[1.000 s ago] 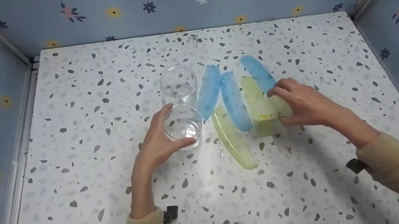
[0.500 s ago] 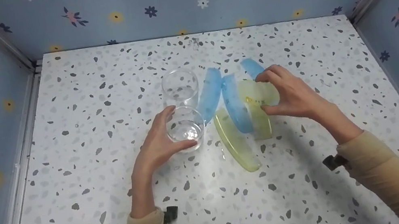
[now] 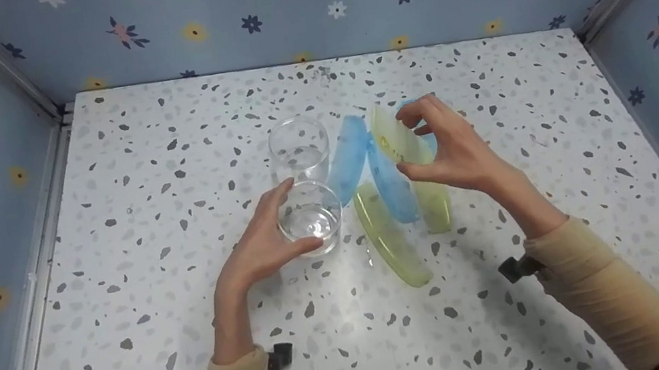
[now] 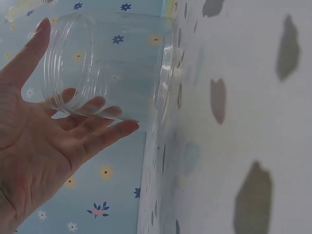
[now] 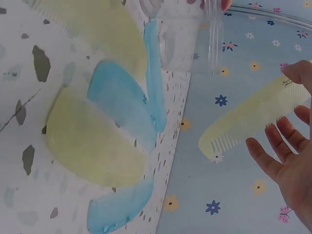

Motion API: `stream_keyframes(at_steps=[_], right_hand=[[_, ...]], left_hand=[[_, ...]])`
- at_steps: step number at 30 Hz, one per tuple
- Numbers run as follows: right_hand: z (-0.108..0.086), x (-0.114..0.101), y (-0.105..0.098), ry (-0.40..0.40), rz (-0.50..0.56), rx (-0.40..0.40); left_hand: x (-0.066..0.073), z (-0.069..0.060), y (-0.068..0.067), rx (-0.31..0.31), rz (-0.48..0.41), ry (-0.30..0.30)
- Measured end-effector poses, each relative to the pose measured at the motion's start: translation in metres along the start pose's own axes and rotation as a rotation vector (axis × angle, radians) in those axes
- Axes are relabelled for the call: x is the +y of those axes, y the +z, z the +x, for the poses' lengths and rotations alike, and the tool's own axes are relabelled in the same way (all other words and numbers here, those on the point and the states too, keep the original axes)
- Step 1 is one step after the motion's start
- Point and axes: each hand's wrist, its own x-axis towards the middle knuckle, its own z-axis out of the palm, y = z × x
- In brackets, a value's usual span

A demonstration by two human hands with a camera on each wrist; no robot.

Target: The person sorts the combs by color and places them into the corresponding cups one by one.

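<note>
My left hand (image 3: 255,242) holds the nearer clear jar (image 3: 310,212) by its side, thumb in front and fingers behind. The jar stands upright on the table, and a second clear jar (image 3: 299,149) stands just behind it. My right hand (image 3: 456,152) pinches a pale yellow comb (image 5: 258,117) along its length, raised above the other combs. Under and beside it lie a yellow comb (image 3: 394,245), another yellow comb (image 3: 437,210), a blue comb (image 3: 348,158) and a second blue comb (image 3: 394,184). The right hand mostly hides a third blue comb in the head view.
The speckled white table (image 3: 155,310) is enclosed by blue flowered panels (image 3: 297,1) at the back and both sides. The loose combs lie to the right of the two jars.
My right hand has moved left and away from me with the yellow comb, turning it from roughly crosswise to slanting upright. The left hand stays at the jar.
</note>
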Motion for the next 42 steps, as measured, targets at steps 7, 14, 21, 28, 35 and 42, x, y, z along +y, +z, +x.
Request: stream_keyframes(at_steps=[7,14,21,28,35,42], right_hand=[[0.014,-0.014,0.01,-0.017,0.118,0.036],[0.025,-0.03,0.024,0.026,0.204,0.054],[0.035,-0.051,0.037,0.022,0.344,0.074],[0.04,-0.07,0.05,0.006,0.371,0.054],[0.046,-0.082,0.065,-0.025,0.384,0.035],[0.045,-0.082,0.08,-0.001,0.407,-0.002]], left_hand=[[0.001,-0.001,-0.002,0.005,-0.018,0.009],[-0.004,-0.001,-0.002,0.018,-0.022,0.014],[-0.009,-0.001,-0.003,0.034,-0.048,0.007],[-0.008,0.0,-0.001,0.034,-0.076,-0.006],[-0.009,-0.001,-0.001,0.029,-0.099,-0.014],[-0.011,-0.001,-0.002,0.023,-0.117,0.004]])
